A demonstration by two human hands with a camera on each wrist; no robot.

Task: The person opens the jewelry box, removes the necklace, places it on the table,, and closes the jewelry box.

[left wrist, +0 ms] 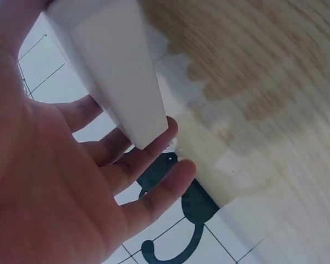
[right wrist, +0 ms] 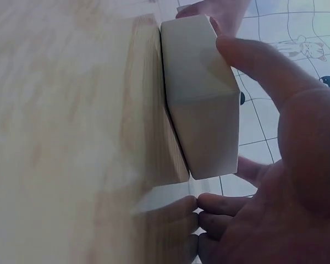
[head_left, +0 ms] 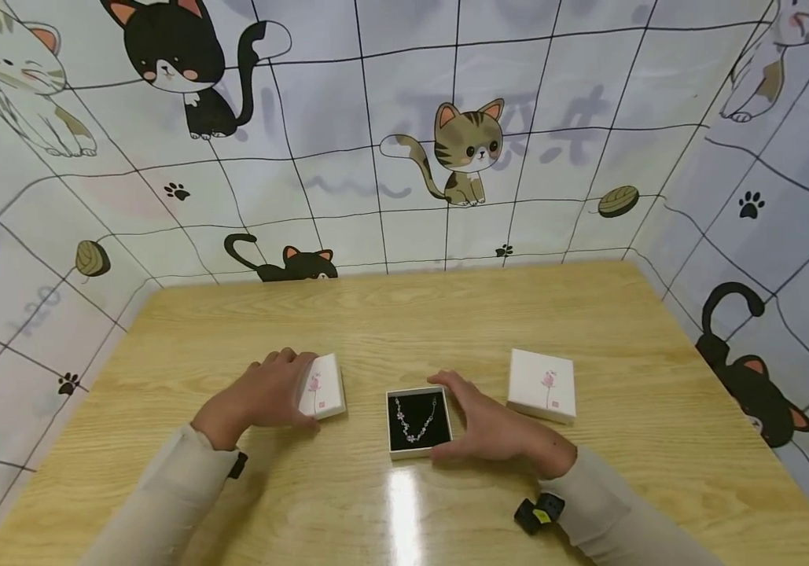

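On the left, my left hand [head_left: 273,393] grips a white box lid [head_left: 325,389] printed with a pink flower, its thumb at the near side and fingers at the far side. The left wrist view shows the lid's plain white side [left wrist: 118,71] between thumb and fingers. At the middle of the table lies an uncovered white jewelry box [head_left: 411,454], lined in black, bearing a silver chain [head_left: 414,432] with small flower-like pieces. My right hand [head_left: 489,424] holds its right side, thumb at the near corner and index finger at the far one.
A white box [head_left: 542,381] with the same flower print stands to the right, beyond my right forearm. The wooden table [head_left: 404,322] is enclosed behind and at the sides by a cat-patterned cloth [head_left: 347,173]. Light glares near the table's front.
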